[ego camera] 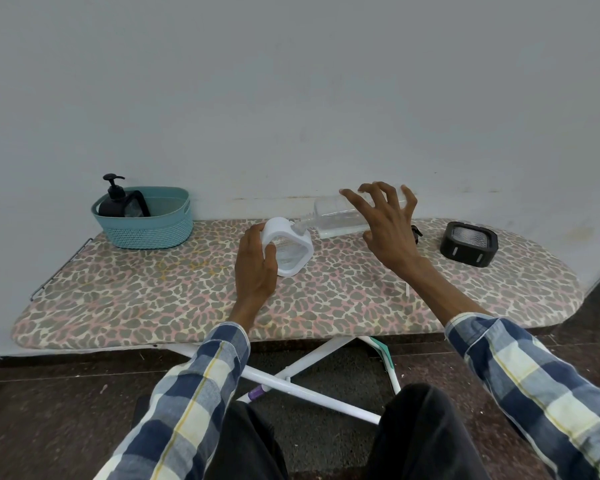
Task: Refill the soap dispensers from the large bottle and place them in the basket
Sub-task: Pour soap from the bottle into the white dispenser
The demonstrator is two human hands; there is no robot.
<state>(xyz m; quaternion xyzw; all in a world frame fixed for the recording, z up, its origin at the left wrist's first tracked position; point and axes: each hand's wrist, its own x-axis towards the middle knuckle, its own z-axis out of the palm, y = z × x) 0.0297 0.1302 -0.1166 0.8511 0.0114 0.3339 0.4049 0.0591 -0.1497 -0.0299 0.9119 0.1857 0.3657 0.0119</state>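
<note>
- White plastic framed the open soap dispenser [290, 249], which the left hand [257, 268] gripped around its near side, fingers curled onto the rim, tilting its mouth toward the large bottle, apparently to catch the pour.
- Clear and nearly horizontal, the large bottle [340, 216] had its neck touching the dispenser's upper edge; a little liquid pooled along its lower side, so the tilt looked meant to drain it.
- Spread fingers marked the right hand [390, 230], which was over the bottle's body; whether it actually touched or held the bottle, I cannot tell.
- One black pump dispenser [113, 199] already stood in the teal basket [153, 226] at the far left of the ironing board [153, 299], well apart from the pouring.
- A black square lid-like piece [469, 243] lay to the right, set aside.
</note>
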